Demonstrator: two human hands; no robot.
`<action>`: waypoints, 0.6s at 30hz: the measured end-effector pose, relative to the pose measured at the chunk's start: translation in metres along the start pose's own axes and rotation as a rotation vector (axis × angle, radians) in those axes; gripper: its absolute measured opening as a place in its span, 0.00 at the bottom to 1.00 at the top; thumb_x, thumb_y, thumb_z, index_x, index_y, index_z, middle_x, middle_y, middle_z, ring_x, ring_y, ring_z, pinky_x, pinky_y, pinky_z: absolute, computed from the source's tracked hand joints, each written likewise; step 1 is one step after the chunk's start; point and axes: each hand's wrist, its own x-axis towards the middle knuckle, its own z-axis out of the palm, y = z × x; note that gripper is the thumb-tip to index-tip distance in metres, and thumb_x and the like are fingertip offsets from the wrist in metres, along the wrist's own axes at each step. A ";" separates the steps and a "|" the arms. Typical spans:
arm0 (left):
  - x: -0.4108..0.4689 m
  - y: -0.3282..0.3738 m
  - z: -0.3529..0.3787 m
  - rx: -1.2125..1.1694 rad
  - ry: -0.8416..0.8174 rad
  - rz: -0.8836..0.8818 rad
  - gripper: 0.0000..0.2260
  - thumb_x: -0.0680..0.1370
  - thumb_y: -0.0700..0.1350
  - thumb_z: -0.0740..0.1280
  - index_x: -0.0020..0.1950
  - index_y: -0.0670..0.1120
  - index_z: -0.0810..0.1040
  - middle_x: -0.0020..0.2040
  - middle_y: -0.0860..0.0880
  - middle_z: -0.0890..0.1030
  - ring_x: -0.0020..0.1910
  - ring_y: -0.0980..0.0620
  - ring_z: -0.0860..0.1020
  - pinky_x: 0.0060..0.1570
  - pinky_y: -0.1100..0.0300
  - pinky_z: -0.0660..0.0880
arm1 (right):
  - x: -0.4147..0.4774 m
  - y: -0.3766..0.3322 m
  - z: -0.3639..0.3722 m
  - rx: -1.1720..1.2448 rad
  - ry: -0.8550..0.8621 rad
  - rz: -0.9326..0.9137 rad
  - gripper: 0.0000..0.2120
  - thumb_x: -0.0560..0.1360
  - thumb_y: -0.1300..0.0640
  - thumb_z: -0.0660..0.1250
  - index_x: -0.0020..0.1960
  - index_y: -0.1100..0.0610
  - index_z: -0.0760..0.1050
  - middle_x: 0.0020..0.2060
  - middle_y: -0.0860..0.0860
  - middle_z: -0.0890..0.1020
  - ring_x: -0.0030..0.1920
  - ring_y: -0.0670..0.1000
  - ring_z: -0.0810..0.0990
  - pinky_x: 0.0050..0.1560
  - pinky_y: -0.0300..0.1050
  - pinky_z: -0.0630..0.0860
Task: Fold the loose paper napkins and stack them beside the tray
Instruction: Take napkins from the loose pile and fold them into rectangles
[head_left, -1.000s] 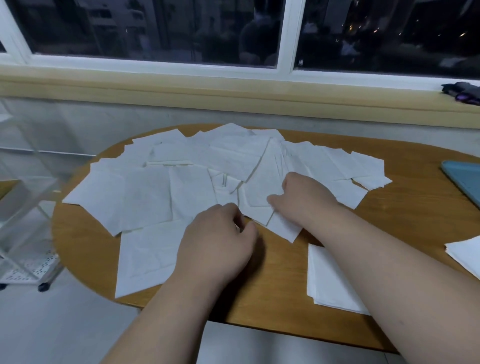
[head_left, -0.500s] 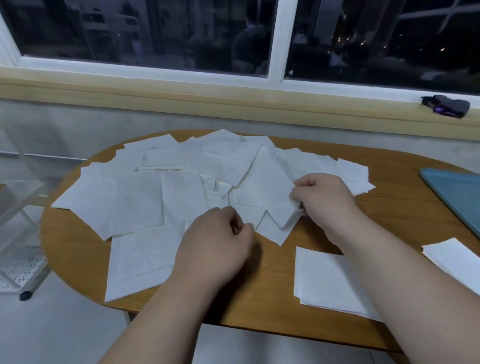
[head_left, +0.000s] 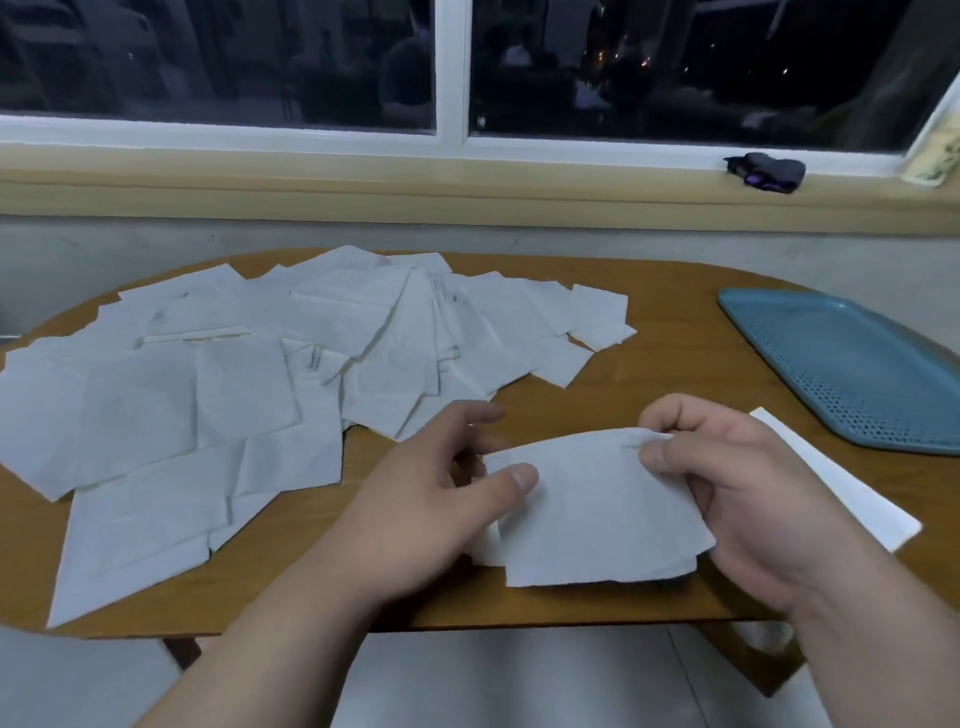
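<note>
The left hand (head_left: 431, 499) holds the left edge of one napkin (head_left: 597, 509) between its thumb and its fingers, with the forefinger loosely stretched out. The right hand (head_left: 737, 499) pinches the upper right corner of the same napkin, with its fingers curled. The napkin is held over the table (head_left: 665, 364), to the left of the blue tray (head_left: 852, 374). Further left of the tray, the loose napkins (head_left: 234, 374) lie in an overlapping heap. Just beside the tray, a white folded stack (head_left: 841, 488) lies partly hidden behind the right hand.
</note>
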 end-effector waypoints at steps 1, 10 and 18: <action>0.000 0.001 0.004 -0.024 -0.022 0.013 0.18 0.73 0.63 0.70 0.62 0.65 0.74 0.50 0.68 0.78 0.45 0.65 0.77 0.45 0.64 0.71 | 0.000 0.001 -0.002 0.043 -0.016 0.001 0.04 0.65 0.62 0.70 0.38 0.55 0.79 0.39 0.59 0.79 0.38 0.55 0.77 0.34 0.47 0.69; 0.015 -0.003 0.009 -0.326 0.051 -0.033 0.12 0.74 0.43 0.74 0.54 0.57 0.83 0.45 0.38 0.80 0.42 0.46 0.82 0.46 0.49 0.77 | 0.011 0.013 -0.015 -0.018 0.074 -0.001 0.13 0.75 0.66 0.68 0.55 0.52 0.79 0.44 0.58 0.85 0.41 0.56 0.84 0.41 0.53 0.76; 0.024 -0.013 0.014 0.231 0.124 -0.035 0.10 0.78 0.52 0.67 0.57 0.65 0.75 0.43 0.57 0.82 0.39 0.58 0.79 0.42 0.61 0.75 | 0.022 0.029 -0.012 -0.438 0.180 -0.130 0.19 0.72 0.63 0.70 0.55 0.41 0.74 0.40 0.50 0.81 0.35 0.49 0.80 0.36 0.46 0.74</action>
